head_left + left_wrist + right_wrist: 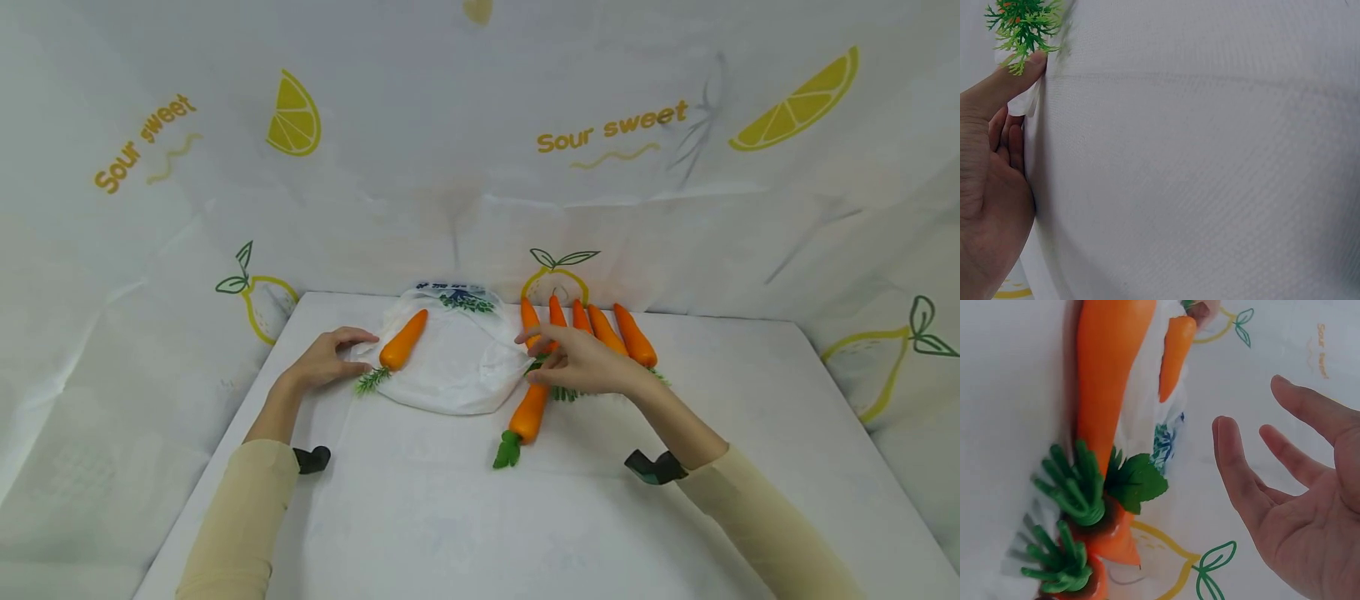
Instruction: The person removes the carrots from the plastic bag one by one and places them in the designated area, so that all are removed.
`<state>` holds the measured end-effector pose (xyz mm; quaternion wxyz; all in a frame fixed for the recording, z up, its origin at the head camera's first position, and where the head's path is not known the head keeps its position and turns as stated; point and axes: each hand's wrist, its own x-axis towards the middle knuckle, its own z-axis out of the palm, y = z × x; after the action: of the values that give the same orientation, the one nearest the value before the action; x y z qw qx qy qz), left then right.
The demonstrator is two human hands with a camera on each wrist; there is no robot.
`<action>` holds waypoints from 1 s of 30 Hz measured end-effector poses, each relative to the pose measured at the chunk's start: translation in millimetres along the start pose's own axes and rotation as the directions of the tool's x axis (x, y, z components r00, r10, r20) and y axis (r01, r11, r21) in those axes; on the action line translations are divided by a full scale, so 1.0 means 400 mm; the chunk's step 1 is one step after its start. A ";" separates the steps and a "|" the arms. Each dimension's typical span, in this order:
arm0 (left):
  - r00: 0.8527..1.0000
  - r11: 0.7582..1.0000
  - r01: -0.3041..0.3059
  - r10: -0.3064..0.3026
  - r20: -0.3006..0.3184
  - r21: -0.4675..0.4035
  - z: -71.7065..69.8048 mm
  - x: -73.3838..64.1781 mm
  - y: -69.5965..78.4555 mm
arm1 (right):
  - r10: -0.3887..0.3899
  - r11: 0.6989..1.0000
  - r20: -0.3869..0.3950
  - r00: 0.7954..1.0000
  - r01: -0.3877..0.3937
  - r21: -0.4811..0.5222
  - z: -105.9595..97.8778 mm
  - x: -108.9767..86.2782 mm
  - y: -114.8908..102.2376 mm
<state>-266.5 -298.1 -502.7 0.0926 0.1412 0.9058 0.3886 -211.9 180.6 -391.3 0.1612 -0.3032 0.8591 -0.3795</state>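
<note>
My left hand [327, 360] is at the left edge of a white plastic bag [457, 367] lying flat, its thumb and forefinger apart. On the bag lies an orange toy carrot [402, 342], its feathery green top [1025, 28] beside my left thumb in the left wrist view. White plastic shows between that thumb and the curled lower fingers. Over the other carrots hovers my right hand [581, 362], fingers spread and apart from them in the right wrist view. Partly hidden under it is a carrot [530, 412] with leafy greens, lying right of the bag.
Several carrots [635, 335] lie in a row behind my right hand, tips toward the back. A white sheet with lemon prints [450, 167] rises behind the white table [420, 517]. Dark straps [656, 468] are on both wrists.
</note>
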 end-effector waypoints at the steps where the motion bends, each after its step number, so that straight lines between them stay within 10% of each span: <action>1: 1.000 1.000 0.000 0.000 0.000 -0.001 0.000 0.001 -0.001 | 0.004 1.000 -0.005 1.000 -0.004 0.000 0.000 0.009 -0.004; 30: 1.000 0.999 0.031 -0.031 0.005 -0.013 0.000 -0.001 0.003 | 0.003 1.000 0.056 0.998 -0.003 0.010 0.040 0.253 -0.100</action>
<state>-265.8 -297.4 -501.6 0.1017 0.1274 0.9051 0.3926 -265.1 85.7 -376.7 0.1873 -0.3115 0.8529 -0.3748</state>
